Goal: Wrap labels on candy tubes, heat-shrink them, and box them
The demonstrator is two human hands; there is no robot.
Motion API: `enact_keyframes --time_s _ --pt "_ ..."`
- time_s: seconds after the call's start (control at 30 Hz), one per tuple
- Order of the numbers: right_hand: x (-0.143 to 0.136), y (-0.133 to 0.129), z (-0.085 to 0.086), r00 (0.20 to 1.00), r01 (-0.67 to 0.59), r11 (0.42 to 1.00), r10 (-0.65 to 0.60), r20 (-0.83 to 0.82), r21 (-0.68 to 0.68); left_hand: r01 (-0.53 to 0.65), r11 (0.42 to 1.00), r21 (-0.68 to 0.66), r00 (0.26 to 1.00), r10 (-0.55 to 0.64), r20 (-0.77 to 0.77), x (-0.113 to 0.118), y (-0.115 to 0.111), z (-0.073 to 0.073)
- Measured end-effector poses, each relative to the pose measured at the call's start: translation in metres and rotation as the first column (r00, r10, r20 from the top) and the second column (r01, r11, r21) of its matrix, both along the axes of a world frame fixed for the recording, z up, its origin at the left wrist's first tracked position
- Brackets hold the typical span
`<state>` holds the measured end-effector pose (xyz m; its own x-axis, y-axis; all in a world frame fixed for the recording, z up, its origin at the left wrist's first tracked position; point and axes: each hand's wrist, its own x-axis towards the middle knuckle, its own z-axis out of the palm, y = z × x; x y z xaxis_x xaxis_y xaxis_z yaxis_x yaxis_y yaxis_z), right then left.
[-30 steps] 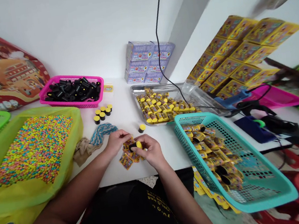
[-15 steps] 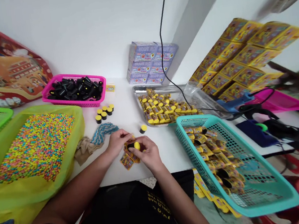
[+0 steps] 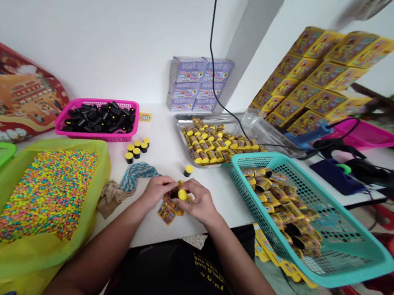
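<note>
My right hand [image 3: 199,200] is closed on a small black canister with a yellow lid [image 3: 182,194], tilted so the lid faces right. My left hand [image 3: 158,191] pinches a yellow printed label sleeve [image 3: 179,184] at the canister's far side. How far the sleeve covers the canister is hidden by my fingers. Under both hands lie several flat printed labels [image 3: 167,213] on the white table [image 3: 221,197]. One more black canister with a yellow lid [image 3: 188,170] stands upright just beyond my right hand.
Several lidded canisters [image 3: 136,152] stand left, near a pink basket [image 3: 133,135] of black canisters. Candies [image 3: 51,189] fill a yellow-lined tub. Labelled canisters lie in a metal tray [image 3: 179,121] and a teal basket [image 3: 333,202]. A cloth [image 3: 139,172] lies beside my left hand; a black cable [image 3: 212,54] hangs behind.
My left fingers have moved right, closer to the canister, bringing the label sleeve against it. My right fingers have risen around the canister's far side.
</note>
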<state>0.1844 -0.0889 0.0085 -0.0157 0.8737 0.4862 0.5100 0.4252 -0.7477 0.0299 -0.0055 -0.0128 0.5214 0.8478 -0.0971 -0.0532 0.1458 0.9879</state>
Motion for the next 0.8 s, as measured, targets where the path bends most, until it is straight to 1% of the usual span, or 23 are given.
enact_keyframes --time_s 0.07,0.13,0.23,0.33,0.43,0.5,0.57,0.73,0.8 --pt "0.001 -0.003 0.001 1.0 -0.03 0.999 0.03 -0.007 -0.024 -0.035 0.999 0.009 0.999 0.035 0.002 -0.001 0.0 0.0" --pt "0.002 -0.005 0.002 0.998 -0.043 0.997 0.039 -0.053 -0.066 -0.052 0.999 0.008 0.999 0.052 0.011 -0.002 0.001 0.001" --pt "0.006 -0.007 0.003 0.978 -0.053 0.991 0.026 -0.209 -0.124 -0.041 0.999 0.018 0.999 0.041 0.016 -0.003 0.001 0.002" --pt "0.013 -0.005 0.005 0.903 -0.056 0.983 -0.024 -0.428 -0.174 -0.004 1.0 0.017 1.0 0.004 0.012 -0.004 0.001 0.005" --pt "0.021 0.0 0.006 0.816 -0.041 0.973 -0.097 -0.571 -0.225 0.032 0.999 0.033 0.999 -0.032 0.008 -0.005 0.001 0.007" --pt "0.024 0.003 0.006 0.779 -0.053 0.961 -0.132 -0.613 -0.273 0.046 0.998 0.05 0.999 -0.046 0.009 -0.006 0.002 0.007" --pt "0.025 0.005 0.005 0.761 -0.077 0.944 -0.151 -0.631 -0.32 0.055 0.997 0.061 0.998 -0.055 0.011 -0.006 0.002 0.007" --pt "0.025 0.007 0.002 0.74 -0.097 0.917 -0.193 -0.644 -0.386 0.069 0.993 0.1 0.997 -0.072 0.028 -0.006 0.002 0.007" --pt "0.025 0.008 0.001 0.743 -0.095 0.909 -0.207 -0.636 -0.406 0.066 0.991 0.113 0.997 -0.07 0.034 -0.006 0.002 0.008"
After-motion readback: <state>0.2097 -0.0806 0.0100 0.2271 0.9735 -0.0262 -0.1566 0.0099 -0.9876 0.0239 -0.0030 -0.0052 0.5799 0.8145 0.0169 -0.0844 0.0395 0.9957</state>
